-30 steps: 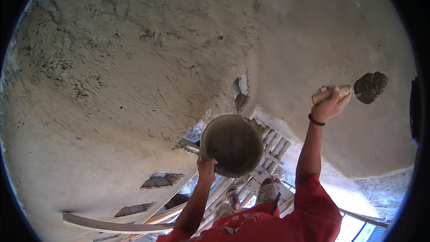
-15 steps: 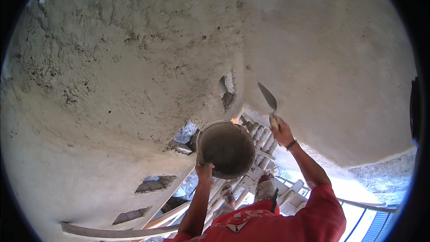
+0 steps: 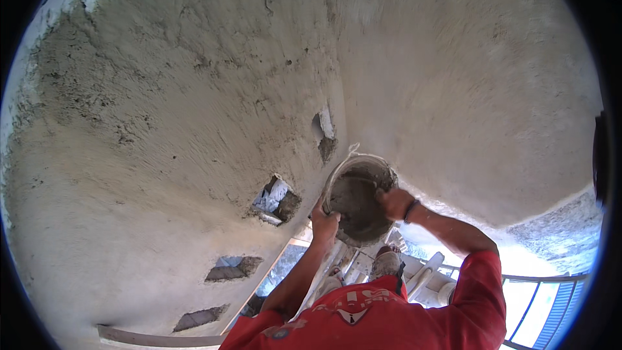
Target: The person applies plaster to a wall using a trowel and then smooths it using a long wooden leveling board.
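My left hand [image 3: 324, 223] is closed on the left side of a round bucket [image 3: 372, 159], which is tilted and shows wet grey mortar [image 3: 356, 217] inside. A pale cord or handle runs along its left rim. My right hand [image 3: 394, 203] is closed at the bucket's right rim, with the trowel reaching into the bucket, its blade mostly hidden in the grey interior.
A rough plastered surface [image 3: 162, 78] fills the left, with several ragged openings [image 3: 230, 271]. A smoother one [image 3: 466, 91] curves away at the right. Below me are my feet among poles and boards [image 3: 424, 275], beside a metal railing [image 3: 538, 279] at the lower right.
My right hand has brought the trowel down from the right-hand surface into the bucket. My left hand has moved the bucket rightward and tilted it.
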`<state>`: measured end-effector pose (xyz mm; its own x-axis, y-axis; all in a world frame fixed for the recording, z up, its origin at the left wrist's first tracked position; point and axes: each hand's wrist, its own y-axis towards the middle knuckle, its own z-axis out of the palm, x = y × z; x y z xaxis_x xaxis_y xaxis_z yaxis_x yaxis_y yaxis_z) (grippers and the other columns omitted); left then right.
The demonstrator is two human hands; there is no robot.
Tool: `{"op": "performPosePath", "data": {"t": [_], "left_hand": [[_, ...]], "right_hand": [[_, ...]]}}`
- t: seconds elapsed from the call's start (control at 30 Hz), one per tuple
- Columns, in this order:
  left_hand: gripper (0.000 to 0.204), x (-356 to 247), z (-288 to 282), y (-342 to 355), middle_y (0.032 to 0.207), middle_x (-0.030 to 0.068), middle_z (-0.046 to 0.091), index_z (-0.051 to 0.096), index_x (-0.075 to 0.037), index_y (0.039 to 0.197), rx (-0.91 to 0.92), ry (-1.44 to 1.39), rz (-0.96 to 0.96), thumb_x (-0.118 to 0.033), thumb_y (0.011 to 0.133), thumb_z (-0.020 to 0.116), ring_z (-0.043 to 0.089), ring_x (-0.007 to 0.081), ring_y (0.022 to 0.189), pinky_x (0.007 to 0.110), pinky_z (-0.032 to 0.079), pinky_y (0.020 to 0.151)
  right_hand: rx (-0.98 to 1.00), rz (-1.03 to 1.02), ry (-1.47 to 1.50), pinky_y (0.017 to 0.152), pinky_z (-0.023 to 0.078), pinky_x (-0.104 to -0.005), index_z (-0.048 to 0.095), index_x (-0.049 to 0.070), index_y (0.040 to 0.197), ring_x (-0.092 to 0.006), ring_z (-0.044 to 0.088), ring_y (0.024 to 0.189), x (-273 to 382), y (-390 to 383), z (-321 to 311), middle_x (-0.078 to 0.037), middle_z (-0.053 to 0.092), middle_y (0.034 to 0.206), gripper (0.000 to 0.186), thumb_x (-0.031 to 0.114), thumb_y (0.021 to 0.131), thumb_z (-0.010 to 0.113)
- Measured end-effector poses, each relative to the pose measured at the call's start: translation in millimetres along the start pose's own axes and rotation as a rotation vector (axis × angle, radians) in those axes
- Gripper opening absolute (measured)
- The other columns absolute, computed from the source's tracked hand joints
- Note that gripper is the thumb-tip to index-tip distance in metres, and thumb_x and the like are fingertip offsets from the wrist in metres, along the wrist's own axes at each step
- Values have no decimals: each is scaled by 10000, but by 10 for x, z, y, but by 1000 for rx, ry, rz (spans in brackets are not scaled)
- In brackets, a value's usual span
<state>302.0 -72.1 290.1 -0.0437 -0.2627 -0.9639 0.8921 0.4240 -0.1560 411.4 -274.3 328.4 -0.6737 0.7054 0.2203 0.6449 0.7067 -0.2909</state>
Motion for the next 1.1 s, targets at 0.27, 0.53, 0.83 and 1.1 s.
{"op": "performPosePath", "data": {"t": [0.27, 0.53, 0.83, 1.1], "left_hand": [[663, -203, -170, -26, 1066, 110, 590, 435, 36, 1266, 27, 47, 10, 131, 611, 420, 569, 171, 923, 266, 459, 778], [633, -269, -338, -117, 1076, 139, 603, 448, 34, 1261, -29, 263, 85, 57, 630, 487, 582, 199, 965, 293, 449, 843], [634, -573, -450, -107, 1114, 137, 564, 402, 66, 1265, -24, -5, 47, 134, 636, 445, 543, 192, 1010, 277, 420, 872], [640, -503, -483, -113, 1091, 139, 566, 368, 79, 1285, -54, 19, 59, 122, 654, 468, 552, 197, 973, 281, 436, 824]], "right_hand": [[172, -373, -93, 608, 524, -470, 524, 14, 1090, -377, 636, 691, 299, -336, 236, -216, 622, 697, 338, 153, 783, 491], [236, -30, -109, 768, 488, -449, 539, 29, 1047, -358, 605, 896, 188, -174, -506, -219, 617, 937, 295, 232, 872, 414], [562, -9, 677, 439, 449, -293, 518, 38, 955, -140, 508, 496, 372, -109, -380, -40, 512, 649, 148, 154, 864, 495], [727, 196, 1330, 384, 421, -250, 469, 127, 1110, -105, 495, 482, 625, 57, 118, -21, 501, 648, 265, 244, 886, 549]]}}
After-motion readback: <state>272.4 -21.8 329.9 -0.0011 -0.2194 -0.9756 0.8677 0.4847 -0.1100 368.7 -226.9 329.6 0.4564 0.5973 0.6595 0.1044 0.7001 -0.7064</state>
